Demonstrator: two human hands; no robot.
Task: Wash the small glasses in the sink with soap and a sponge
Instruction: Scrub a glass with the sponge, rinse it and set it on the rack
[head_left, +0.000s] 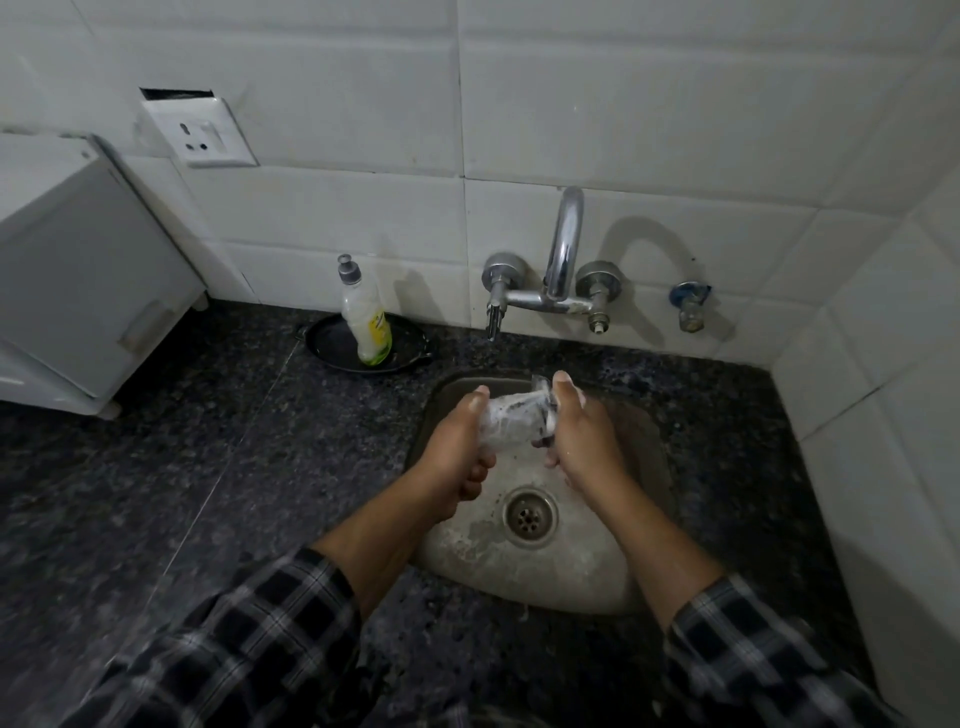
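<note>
While the glass (511, 421) is this foamy, it could slide out of your left hand (457, 452) and strike the steel sink (519, 577) below; lather on glass and skin weakens the hold. Hard twisting with the sponge (546, 423) adds to that risk. Pose: both forearms reach forward over the basin, hands meeting above the drain (530, 514). Left fingers wrapped round the glass body. Right hand (576, 441) grasping the sponge, thumb raised, pressed to the glass's right end. Glass lies sideways between your hands, clear of the sink floor
</note>
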